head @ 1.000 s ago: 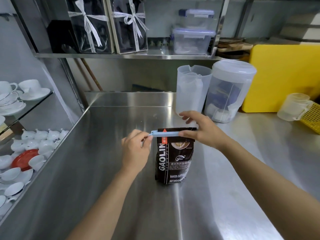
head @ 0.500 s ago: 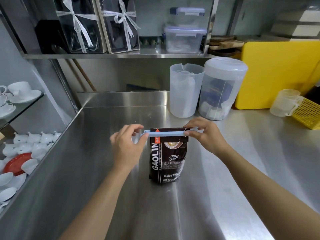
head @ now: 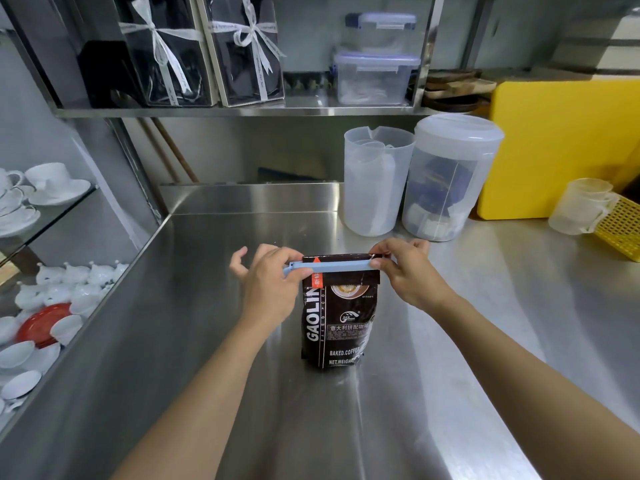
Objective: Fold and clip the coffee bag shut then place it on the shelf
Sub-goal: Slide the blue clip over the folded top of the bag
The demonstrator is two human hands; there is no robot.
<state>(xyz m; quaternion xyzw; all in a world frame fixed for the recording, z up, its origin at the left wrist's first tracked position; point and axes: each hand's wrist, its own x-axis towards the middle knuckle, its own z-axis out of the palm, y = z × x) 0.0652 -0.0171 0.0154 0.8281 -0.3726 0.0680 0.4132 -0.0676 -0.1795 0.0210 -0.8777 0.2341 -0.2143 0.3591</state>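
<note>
A dark coffee bag [head: 337, 320] with white lettering stands upright on the steel counter [head: 207, 341], its top folded over. A long light-blue clip [head: 332, 267] lies across the fold. My left hand [head: 268, 287] pinches the clip's left end, with its outer fingers spread. My right hand [head: 407, 271] pinches the clip's right end at the bag's top corner. The steel shelf [head: 242, 111] runs above the counter at the back.
On the shelf stand two ribboned gift boxes [head: 207, 50] and stacked lidded containers [head: 375, 60]. Behind the bag are a plastic jug [head: 375, 181] and a lidded canister [head: 450, 178]. A yellow board [head: 568, 147], a cup [head: 581, 206] and a yellow basket sit right. White crockery [head: 45, 292] fills left shelves.
The clip has slid further right across the bag's folded top. My right hand has moved from the middle of the fold to its right corner. The view has shifted slightly.
</note>
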